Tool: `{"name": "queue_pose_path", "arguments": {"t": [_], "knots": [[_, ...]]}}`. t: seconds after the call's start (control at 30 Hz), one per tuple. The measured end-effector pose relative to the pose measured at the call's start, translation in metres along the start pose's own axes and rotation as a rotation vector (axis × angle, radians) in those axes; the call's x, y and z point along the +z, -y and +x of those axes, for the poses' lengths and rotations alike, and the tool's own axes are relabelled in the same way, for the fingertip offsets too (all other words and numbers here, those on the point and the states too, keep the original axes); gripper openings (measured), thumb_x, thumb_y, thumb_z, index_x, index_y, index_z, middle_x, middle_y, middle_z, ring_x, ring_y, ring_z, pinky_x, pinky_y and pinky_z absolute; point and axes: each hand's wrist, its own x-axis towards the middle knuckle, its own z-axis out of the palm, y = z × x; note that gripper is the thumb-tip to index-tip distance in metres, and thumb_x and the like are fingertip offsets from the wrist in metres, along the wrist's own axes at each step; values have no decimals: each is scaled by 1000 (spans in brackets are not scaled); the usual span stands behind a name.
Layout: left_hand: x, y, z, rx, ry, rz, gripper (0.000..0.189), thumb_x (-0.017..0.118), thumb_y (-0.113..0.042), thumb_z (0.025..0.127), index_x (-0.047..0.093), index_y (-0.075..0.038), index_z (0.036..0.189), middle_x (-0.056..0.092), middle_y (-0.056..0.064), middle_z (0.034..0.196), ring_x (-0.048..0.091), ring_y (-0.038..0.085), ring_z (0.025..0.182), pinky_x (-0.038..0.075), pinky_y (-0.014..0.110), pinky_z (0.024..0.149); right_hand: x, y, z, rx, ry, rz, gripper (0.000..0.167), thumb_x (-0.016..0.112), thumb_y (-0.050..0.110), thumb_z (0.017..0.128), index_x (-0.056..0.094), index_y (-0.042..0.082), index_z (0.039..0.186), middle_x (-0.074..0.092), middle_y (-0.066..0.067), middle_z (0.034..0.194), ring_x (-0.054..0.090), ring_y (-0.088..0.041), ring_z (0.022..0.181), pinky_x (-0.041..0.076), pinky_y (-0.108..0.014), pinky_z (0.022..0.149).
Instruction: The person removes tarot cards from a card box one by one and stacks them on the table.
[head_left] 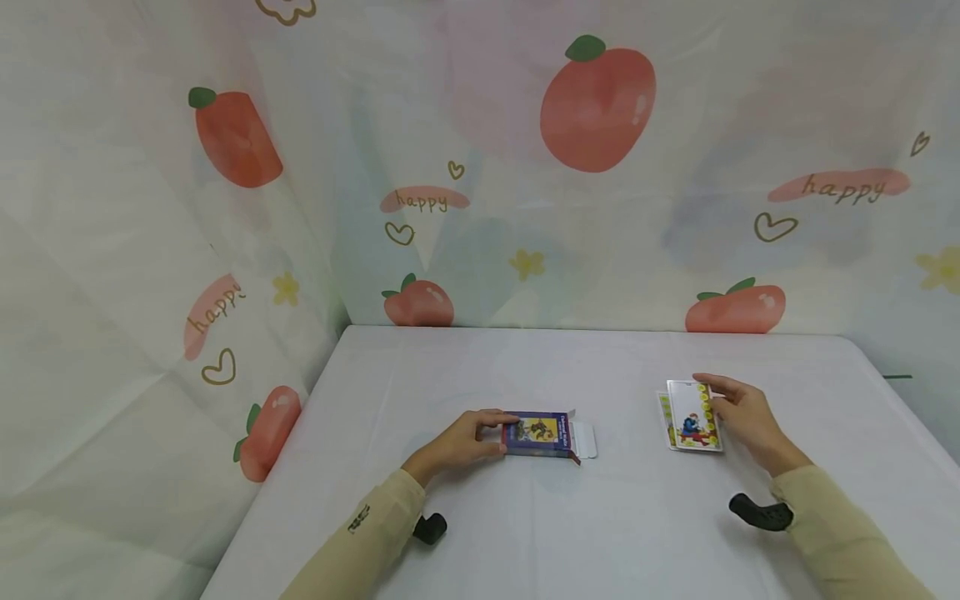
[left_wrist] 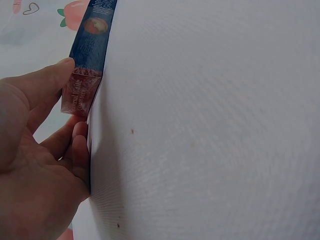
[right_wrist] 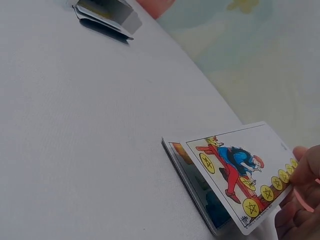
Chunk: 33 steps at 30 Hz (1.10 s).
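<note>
A blue and red tarot card box [head_left: 537, 434] lies on its back on the table, its white end flap [head_left: 584, 440] folded out to the right. My left hand [head_left: 463, 442] holds the box's left end, thumb along the near side in the left wrist view [left_wrist: 86, 55]. To the right lies a small stack of cards [right_wrist: 192, 175]. My right hand [head_left: 750, 421] pinches the right edge of a tarot card [right_wrist: 240, 167] showing a figure in blue and red beside yellow pentacles. That card lies askew over the stack and overlaps most of it.
A white cloth covers the table [head_left: 525, 533]. Fabric printed with fruit and "happy" lettering hangs behind [head_left: 480, 250] and along the left side [head_left: 150, 333]. A black wrist-worn piece sits at each sleeve, the left [head_left: 431, 528] and the right [head_left: 761, 512].
</note>
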Motion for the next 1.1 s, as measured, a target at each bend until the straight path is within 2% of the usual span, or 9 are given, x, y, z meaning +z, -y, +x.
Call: {"name": "queue_pose_path", "arguments": {"t": [0.1,0.23,0.3,0.4,0.47,0.67,0.87,1.0,1.1], "knots": [[0,0,0,-6,-2,3,49,72,-16,94,61,-26,141,45,9,159,41,32,148,34,50,122,2,-3,4,-9,-4,-7,50,40,11,104,40,-3,151,29,-33,159,33,-41,133,42,-6,73],[0,0,0,-9,0,4,49,72,-17,94,61,-26,141,45,9,159,41,32,148,34,50,122,5,-6,7,-25,-25,-23,49,41,7,102,43,-3,149,34,-32,155,44,-16,117,43,-8,72],[0,1,0,-11,-1,5,49,73,-17,94,61,-27,141,45,9,159,40,32,148,34,50,123,6,-7,7,-44,-39,-30,49,42,5,100,45,-4,148,38,-33,153,45,-3,105,44,-9,71],[1,2,1,-14,2,9,49,73,-18,94,61,-28,141,45,9,159,40,32,149,34,50,122,8,-8,7,-85,-65,-63,48,44,0,97,49,-6,144,44,-34,147,43,6,93,44,-10,69],[1,2,1,-18,3,6,49,72,-19,94,61,-29,141,45,9,159,40,32,149,33,51,123,9,-10,7,-106,-83,-103,47,45,-1,96,52,-5,142,48,-34,143,44,4,92,43,-8,68],[0,1,1,-19,3,-2,49,72,-19,94,61,-30,141,44,8,160,40,32,149,33,50,123,12,-15,9,-135,-104,-185,45,49,-1,96,55,-3,140,55,-30,133,48,-15,96,40,-7,69],[0,4,2,-13,1,4,49,73,-19,94,61,-30,141,45,9,159,41,32,148,33,50,123,15,-20,12,-203,-147,-230,44,55,-6,90,60,-5,134,60,-21,101,46,-8,82,39,-15,64],[0,4,2,-15,-1,2,49,72,-19,95,61,-31,141,44,8,159,41,33,148,33,51,123,16,-22,13,-220,-160,-253,43,57,-7,87,62,-6,130,59,-17,95,46,-6,79,39,-16,63],[0,4,2,-19,0,-1,49,72,-20,95,61,-31,141,45,8,159,42,33,147,33,51,123,18,-21,12,-202,-147,-275,43,58,-6,87,62,-6,130,58,-18,96,48,-13,82,38,-17,63]]}}
